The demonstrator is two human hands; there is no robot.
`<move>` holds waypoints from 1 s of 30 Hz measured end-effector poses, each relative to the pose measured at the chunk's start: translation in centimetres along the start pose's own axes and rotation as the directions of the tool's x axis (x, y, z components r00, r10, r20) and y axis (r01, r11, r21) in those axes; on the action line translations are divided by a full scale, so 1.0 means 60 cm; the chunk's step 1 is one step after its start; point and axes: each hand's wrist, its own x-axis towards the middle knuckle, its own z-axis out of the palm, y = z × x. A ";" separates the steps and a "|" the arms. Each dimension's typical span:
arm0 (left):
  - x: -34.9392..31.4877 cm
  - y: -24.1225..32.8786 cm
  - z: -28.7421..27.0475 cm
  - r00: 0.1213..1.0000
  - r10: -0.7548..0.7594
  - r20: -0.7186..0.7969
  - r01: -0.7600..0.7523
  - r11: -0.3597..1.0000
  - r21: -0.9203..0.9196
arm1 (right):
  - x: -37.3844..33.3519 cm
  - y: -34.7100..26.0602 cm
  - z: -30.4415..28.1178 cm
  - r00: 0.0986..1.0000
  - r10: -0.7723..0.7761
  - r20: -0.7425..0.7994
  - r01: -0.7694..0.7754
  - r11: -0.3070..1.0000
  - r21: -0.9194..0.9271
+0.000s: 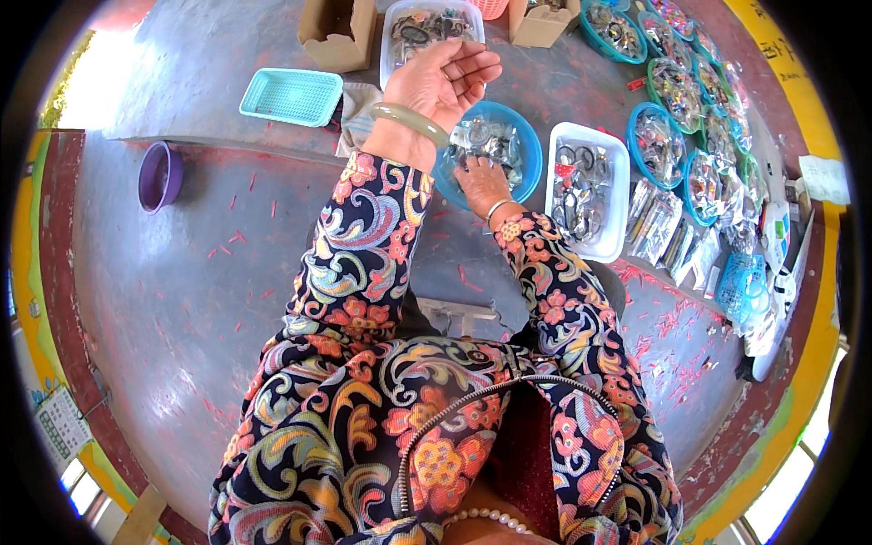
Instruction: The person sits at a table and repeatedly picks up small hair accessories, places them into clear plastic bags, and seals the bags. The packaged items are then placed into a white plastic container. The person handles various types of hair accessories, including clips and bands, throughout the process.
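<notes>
My left hand (440, 84) is raised over the near edge of a white tray (389, 56) of small dark items. Its palm is turned up, with the fingers loosely bent and nothing visible in them; a pale green bangle (411, 124) circles the wrist. Lower and to the right, my right hand (484, 184) rests palm down in a round blue basin (535, 156). Its fingers are spread over small clear plastic packets (495, 141), whose contents are too small to name. Just right of that hand stands a white rectangular tray (620, 193) with bagged black and red items.
Several round baskets (656, 145) of packets crowd the right, with flat plastic bags (652, 218) below them. A mint-green basket (291, 97), a cardboard box (338, 36) and a purple bowl (160, 177) stand to the left. Red scraps (672, 318) litter the floor.
</notes>
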 end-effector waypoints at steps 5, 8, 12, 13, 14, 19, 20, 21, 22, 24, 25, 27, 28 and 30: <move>-0.001 -0.003 0.003 0.999 0.011 -0.032 -0.010 0.999 0.036 | -0.007 0.005 -0.006 0.997 0.076 0.019 -0.076 0.997 -0.002; 0.001 -0.007 0.000 1.000 -0.005 -0.026 0.006 1.000 0.021 | -0.012 0.011 -0.005 0.998 0.064 -0.015 -0.064 0.998 0.000; 0.002 -0.012 0.003 0.999 -0.009 -0.041 0.010 1.000 0.025 | -0.018 0.019 -0.006 0.995 0.095 0.014 -0.096 0.995 0.041; 0.001 -0.012 0.003 0.999 -0.007 -0.046 0.008 1.000 0.023 | -0.018 0.020 -0.005 0.995 0.104 0.009 -0.104 0.993 0.060; 0.000 -0.011 0.004 0.999 -0.004 -0.050 0.005 1.000 0.020 | -0.016 0.022 -0.005 0.986 0.166 0.008 -0.165 0.980 0.109; -0.002 -0.010 0.006 0.998 -0.018 -0.053 0.019 1.000 0.021 | -0.007 0.019 -0.022 0.885 0.465 0.002 -0.447 0.850 0.278; -0.002 -0.011 0.007 0.998 -0.021 -0.057 0.023 0.999 0.024 | -0.006 0.018 -0.022 0.867 0.499 0.003 -0.478 0.829 0.292; -0.002 -0.012 0.007 0.998 -0.021 -0.056 0.023 0.999 0.026 | -0.005 0.018 -0.020 0.847 0.531 0.005 -0.507 0.806 0.306; -0.002 -0.012 0.007 0.998 -0.022 -0.057 0.023 0.999 0.026 | -0.004 0.017 -0.020 0.827 0.562 0.009 -0.535 0.782 0.319; -0.002 -0.011 0.005 0.998 -0.019 -0.057 0.020 0.999 0.027 | -0.004 0.017 -0.020 0.848 0.529 0.040 -0.514 0.800 0.310; -0.003 -0.011 0.006 0.998 -0.015 -0.056 0.017 0.999 0.028 | -0.004 0.017 -0.020 0.857 0.512 0.055 -0.503 0.809 0.305; -0.003 -0.009 0.007 0.998 -0.015 -0.055 0.016 1.000 0.027 | -0.003 0.018 -0.017 0.852 0.514 0.104 -0.517 0.788 0.334; -0.002 -0.012 0.007 0.998 -0.017 -0.055 0.018 1.000 0.024 | -0.003 0.020 -0.011 0.849 0.513 0.129 -0.523 0.779 0.347; -0.002 -0.016 0.006 0.998 -0.016 -0.055 0.017 1.000 0.020 | -0.004 0.025 0.003 0.844 0.528 0.092 -0.515 0.751 0.413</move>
